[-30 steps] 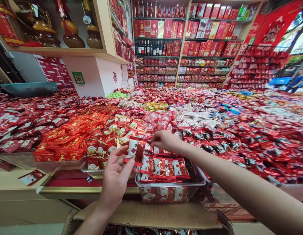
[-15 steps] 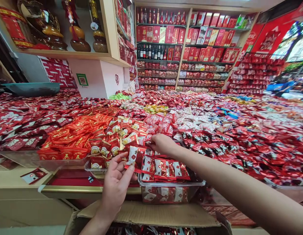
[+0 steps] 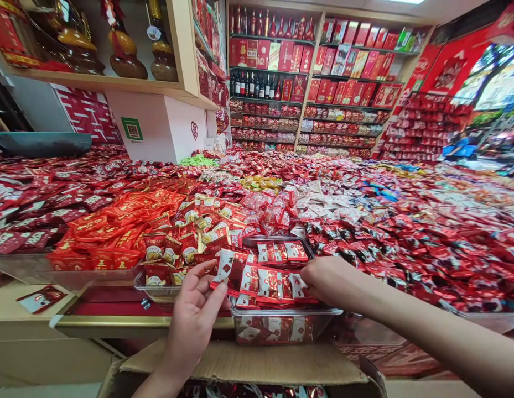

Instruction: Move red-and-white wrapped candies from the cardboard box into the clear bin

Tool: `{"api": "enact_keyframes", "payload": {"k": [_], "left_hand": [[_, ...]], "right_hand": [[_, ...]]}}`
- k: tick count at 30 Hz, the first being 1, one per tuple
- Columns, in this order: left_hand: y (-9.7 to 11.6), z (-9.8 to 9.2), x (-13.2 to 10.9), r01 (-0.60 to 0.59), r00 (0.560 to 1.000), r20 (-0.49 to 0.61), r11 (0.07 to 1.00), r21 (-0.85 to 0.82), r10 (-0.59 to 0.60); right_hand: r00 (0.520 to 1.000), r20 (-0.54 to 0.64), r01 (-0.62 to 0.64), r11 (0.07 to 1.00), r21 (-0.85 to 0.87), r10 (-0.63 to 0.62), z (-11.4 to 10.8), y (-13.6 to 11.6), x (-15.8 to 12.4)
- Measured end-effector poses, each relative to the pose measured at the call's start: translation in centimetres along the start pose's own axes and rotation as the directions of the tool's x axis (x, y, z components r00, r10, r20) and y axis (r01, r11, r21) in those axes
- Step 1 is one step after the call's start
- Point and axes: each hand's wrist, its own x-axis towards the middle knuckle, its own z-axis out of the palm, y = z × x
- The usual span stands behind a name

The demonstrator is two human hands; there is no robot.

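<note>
My left hand [image 3: 198, 304] pinches a red and white candy packet [image 3: 232, 268] over the left edge of a clear plastic bin [image 3: 281, 312]. Rows of similar packets [image 3: 275, 284] stand in that bin, with more at its back. At the bin's right side is my right hand [image 3: 323, 279], its fingers curled down at the packets; the fingertips are hidden, and I cannot make out what they hold.
An open cardboard box [image 3: 248, 362] with packets inside lies below the bin. Orange packets [image 3: 124, 221] and durian packets [image 3: 190, 237] are heaped to the left. A loose packet [image 3: 41, 299] rests on the left ledge. Shelves [image 3: 318, 72] stand behind.
My right hand has moved from the back left of the bin to its right side, uncovering packets at the back. My left hand still holds its packet. The view has shifted slightly.
</note>
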Motion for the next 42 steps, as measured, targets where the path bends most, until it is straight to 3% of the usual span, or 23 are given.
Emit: {"api": "enact_keyframes", "payload": {"k": [5,13,16,19,21,23,25,26,28,30,34,38,42], "left_hand": [[0.2,0.0,-0.1,0.003,1.0,-0.009,1.0,0.029,-0.003],[0.3,-0.1,0.0,-0.004,0.999,-0.033,0.998,0.059,0.006],[0.4,-0.3,-0.1,0.006,0.999,-0.044,0.999,0.053,-0.004],[0.8,0.3,0.2,-0.009,0.999,-0.031,0.999,0.049,0.011],[1.3,1.3,1.0,-0.043,0.999,0.011,0.997,0.06,0.043],[1.8,2.6,2.2,-0.078,0.994,0.078,0.994,0.078,0.072],[2.3,3.7,3.4,-0.094,0.985,0.152,0.989,0.11,0.077],[2.4,4.1,3.9,-0.094,0.982,0.176,0.987,0.13,0.071],[2.6,4.1,4.1,-0.099,0.979,0.193,0.981,0.166,0.066],[2.4,3.5,3.3,-0.12,0.979,0.185,0.977,0.176,0.087],[1.4,1.7,-0.6,-0.124,0.975,0.206,0.978,0.167,0.088],[0.3,0.6,-4.2,-0.109,0.975,0.209,0.979,0.174,0.072],[-0.5,-0.5,-5.4,-0.177,0.949,0.301,0.951,0.255,0.096]], "right_hand": [[0.994,0.105,-0.021,0.999,0.029,0.018,0.1,-0.7,0.8],[0.991,0.129,-0.027,0.998,0.052,0.02,0.7,-0.6,0.9],[0.997,0.077,-0.016,0.993,0.115,0.007,0.2,0.0,0.3],[0.993,-0.114,0.025,0.952,0.304,0.01,-1.4,-0.6,0.4],[0.962,-0.263,0.095,0.814,0.573,0.072,-2.5,-1.6,1.2],[0.93,-0.324,0.197,0.511,0.837,0.172,-3.0,-2.8,2.6],[0.916,-0.308,0.266,0.188,0.945,0.256,-2.8,-3.4,4.4],[0.913,-0.286,0.275,0.077,0.958,0.291,-2.5,-3.5,5.2],[0.905,-0.219,0.236,-0.002,0.972,0.365,-1.6,-2.9,6.7],[0.905,-0.107,0.086,0.067,0.994,0.412,-0.6,-1.9,7.9],[0.913,0.069,-0.232,0.371,0.899,0.402,0.8,-1.1,9.9],[0.941,0.095,-0.262,0.521,0.812,0.325,0.9,-2.2,11.6],[0.97,0.029,-0.197,0.718,0.668,0.24,0.7,-3.0,12.4]]}}
